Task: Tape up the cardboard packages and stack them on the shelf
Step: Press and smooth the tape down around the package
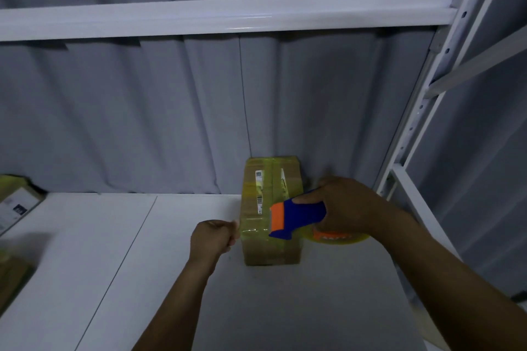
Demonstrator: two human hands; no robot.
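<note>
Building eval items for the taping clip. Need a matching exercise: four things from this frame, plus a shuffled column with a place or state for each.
Column 1
1. left hand
2. right hand
3. tape dispenser
4. cardboard box

Column 2
A. lies on the white shelf, far end at the grey wall
B. blue and orange, over the box's right part
C. pinches the tape strip at the box's left edge
D. grips the dispenser

Pairs: 1-C, 2-D, 3-B, 4-A
</note>
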